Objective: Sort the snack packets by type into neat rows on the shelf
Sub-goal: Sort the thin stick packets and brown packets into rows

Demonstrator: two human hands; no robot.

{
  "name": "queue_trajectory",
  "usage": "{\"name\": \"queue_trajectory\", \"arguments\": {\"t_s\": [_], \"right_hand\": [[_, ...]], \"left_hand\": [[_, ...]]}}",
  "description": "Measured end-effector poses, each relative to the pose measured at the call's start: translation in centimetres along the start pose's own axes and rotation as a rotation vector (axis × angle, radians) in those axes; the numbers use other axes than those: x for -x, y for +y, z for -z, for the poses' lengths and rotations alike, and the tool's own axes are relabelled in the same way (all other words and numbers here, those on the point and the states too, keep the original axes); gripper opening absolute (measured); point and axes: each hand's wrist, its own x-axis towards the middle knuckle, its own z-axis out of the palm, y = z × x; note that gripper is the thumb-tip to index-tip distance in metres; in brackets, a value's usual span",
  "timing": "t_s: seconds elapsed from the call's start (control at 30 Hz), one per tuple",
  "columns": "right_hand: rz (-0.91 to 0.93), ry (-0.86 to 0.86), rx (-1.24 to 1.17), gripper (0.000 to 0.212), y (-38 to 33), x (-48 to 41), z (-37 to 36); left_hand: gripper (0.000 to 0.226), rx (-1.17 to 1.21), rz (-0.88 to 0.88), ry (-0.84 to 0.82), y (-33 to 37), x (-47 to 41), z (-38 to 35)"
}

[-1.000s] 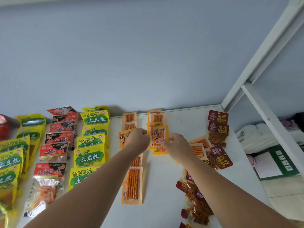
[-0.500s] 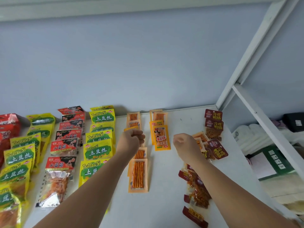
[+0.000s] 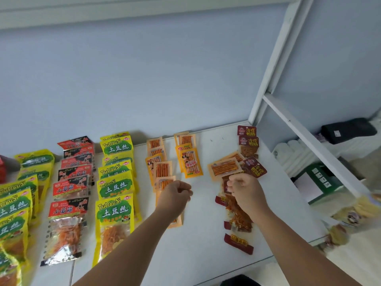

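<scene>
Snack packets lie in columns on a white shelf (image 3: 206, 234). From the left run yellow-green packets (image 3: 115, 186), red-and-black packets (image 3: 70, 188) and two short columns of orange stick packets (image 3: 190, 164). Dark red packets (image 3: 248, 140) stand at the back right, and a loose orange stick packet (image 3: 224, 168) lies crosswise beside another dark red one (image 3: 255, 168). My left hand (image 3: 175, 195) hovers over the left orange column with curled fingers, holding nothing. My right hand (image 3: 246, 191) is curled too, empty, above a strip of dark red packets (image 3: 239, 221).
A pale blue wall backs the shelf. A white slanted frame post (image 3: 276, 65) rises at the right rear corner. Beyond the right edge lie white rolls (image 3: 292, 153), a green box (image 3: 321, 180) and a black pouch (image 3: 348, 130). Blurred yellow packets (image 3: 354, 213) sit at the far right.
Both hands let go of the orange stick packet at the second column and drew back toward me, fingers curled. The camera tilted, so the shelf reads lower.
</scene>
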Motion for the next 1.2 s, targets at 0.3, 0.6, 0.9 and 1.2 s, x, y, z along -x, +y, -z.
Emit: {"name": "queue_trajectory", "arguments": {"t_s": [0.3, 0.6, 0.9, 1.2], "right_hand": [[-0.159, -0.019, -0.188, 0.023, 2.8, -1.8, 5.1], [-0.162, -0.153, -0.2, 0.014, 5.9, -3.2, 8.3], [-0.198, -0.168, -0.223, 0.012, 6.2, -3.0, 9.2], [-0.276, -0.132, -0.237, 0.013, 7.1, -3.0, 9.3]], "left_hand": [[0.021, -0.324, -0.105, -0.112, 4.3, -1.5, -6.0], [0.047, -0.55, -0.137, -0.036, 6.8, -4.1, -11.4], [0.052, -0.635, -0.152, -0.071, 9.2, -8.2, -12.3], [0.084, -0.88, -0.138, -0.149, 9.6, -13.0, -13.5]]}}
